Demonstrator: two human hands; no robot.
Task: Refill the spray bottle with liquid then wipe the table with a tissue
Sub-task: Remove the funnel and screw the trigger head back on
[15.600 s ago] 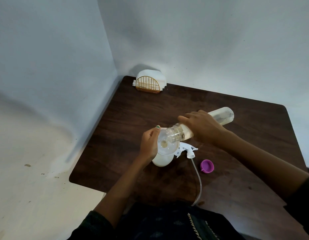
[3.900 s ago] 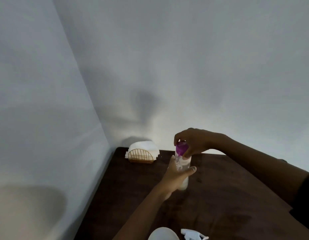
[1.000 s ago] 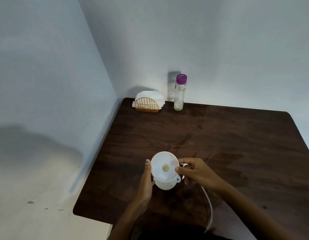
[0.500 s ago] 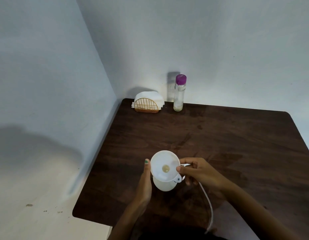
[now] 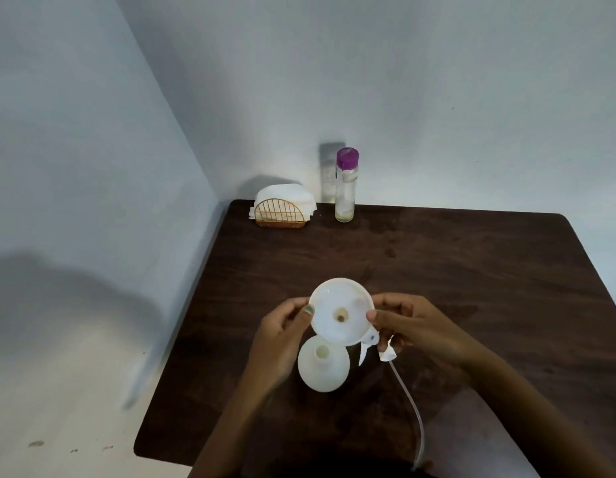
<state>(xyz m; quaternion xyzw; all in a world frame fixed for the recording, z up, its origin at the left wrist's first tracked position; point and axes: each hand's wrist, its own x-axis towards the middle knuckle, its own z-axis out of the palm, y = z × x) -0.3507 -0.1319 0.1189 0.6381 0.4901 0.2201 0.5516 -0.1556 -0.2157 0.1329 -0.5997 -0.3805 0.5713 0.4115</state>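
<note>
A white funnel (image 5: 341,311) hangs in the air just above the table, lifted clear of the white spray bottle (image 5: 323,368), whose open neck shows below it. My left hand (image 5: 282,336) pinches the funnel's left rim. My right hand (image 5: 408,327) pinches its right rim. The white spray head (image 5: 385,353) with its long clear tube (image 5: 411,412) lies on the table under my right hand. White tissues in a gold wire holder (image 5: 282,208) stand at the far left corner.
A tall clear bottle with a purple cap (image 5: 346,185) stands at the back wall beside the tissue holder. The dark wooden table (image 5: 472,270) sits in a corner, with walls on its left and far sides.
The funnel has been lifted up and out of the spray bottle's neck, with both hands now on its rim. Earlier, the purple cap went on the clear bottle, now at the back wall.
</note>
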